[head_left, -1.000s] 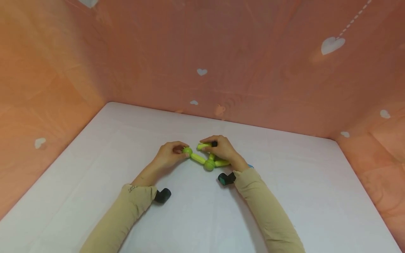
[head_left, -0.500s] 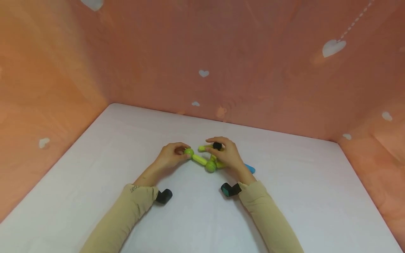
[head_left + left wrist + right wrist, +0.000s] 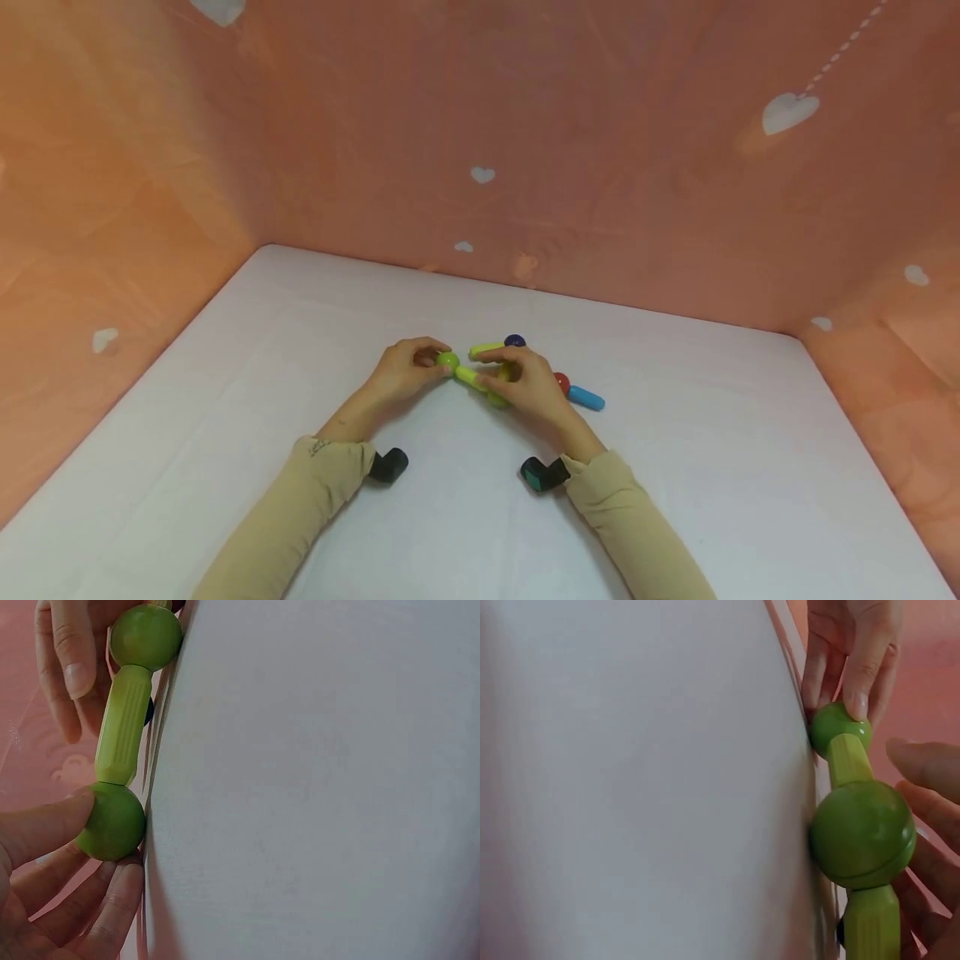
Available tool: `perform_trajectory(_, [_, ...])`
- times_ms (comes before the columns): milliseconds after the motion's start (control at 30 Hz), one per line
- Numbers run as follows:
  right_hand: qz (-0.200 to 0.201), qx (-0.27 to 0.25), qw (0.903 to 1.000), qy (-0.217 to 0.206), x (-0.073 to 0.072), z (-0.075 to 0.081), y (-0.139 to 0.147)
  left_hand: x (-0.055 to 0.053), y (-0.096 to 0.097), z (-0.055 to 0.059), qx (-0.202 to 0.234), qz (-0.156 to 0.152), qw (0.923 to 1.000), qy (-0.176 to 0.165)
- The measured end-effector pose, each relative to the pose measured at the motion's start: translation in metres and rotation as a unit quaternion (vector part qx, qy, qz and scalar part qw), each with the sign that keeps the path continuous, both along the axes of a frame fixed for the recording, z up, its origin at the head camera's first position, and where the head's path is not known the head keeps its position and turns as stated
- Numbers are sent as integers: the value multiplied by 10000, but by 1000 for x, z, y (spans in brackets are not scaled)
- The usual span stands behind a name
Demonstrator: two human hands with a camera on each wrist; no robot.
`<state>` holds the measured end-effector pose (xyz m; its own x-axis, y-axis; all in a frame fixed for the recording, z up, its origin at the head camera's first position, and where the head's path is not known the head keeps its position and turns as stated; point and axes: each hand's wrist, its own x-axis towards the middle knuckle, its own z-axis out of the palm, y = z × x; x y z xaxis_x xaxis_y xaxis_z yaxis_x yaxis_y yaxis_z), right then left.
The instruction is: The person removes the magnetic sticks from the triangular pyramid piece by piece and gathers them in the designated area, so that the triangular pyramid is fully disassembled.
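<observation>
My left hand pinches a green ball between thumb and fingers at the left end of a ball-and-rod construction toy. A yellow-green ribbed rod joins that ball to a second, larger-looking green ball. Over this second ball hovers my right hand, thumb and fingers spread apart and curving loosely beside it; a gap shows between thumb and ball in the right wrist view. Beyond it, a dark blue ball bears another yellow-green rod pointing left. The right hand covers part of the toy.
To the right of the right hand, a red ball with a blue rod lies on the white table. Orange cloth with hearts stands behind and at both sides. A black camera mount sits on each wrist.
My right hand has left the dark blue ball and moved down toward the near green ball, uncovering the red ball and blue rod. The left hand keeps its hold.
</observation>
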<state>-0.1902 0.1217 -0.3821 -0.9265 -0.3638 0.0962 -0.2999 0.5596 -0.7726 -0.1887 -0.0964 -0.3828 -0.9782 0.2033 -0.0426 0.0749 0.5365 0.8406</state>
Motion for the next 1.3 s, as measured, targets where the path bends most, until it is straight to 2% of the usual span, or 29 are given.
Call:
perform_trajectory(467, [255, 423, 9977, 464, 3, -7, 1, 1, 2, -1, -79, 50, 9999, -84])
perform_trajectory(800, [321, 618, 9965, 473, 2, -7, 0, 1, 2, 0, -113, 45, 9999, -88])
perform_trajectory(1133, [516, 673, 9949, 538, 0, -5, -1, -4, 1, 2, -180, 43, 9997, -160])
perform_trajectory(1300, [581, 678, 9950, 441, 2, -5, 5, -8, -5, 1, -204, 265, 9993, -150])
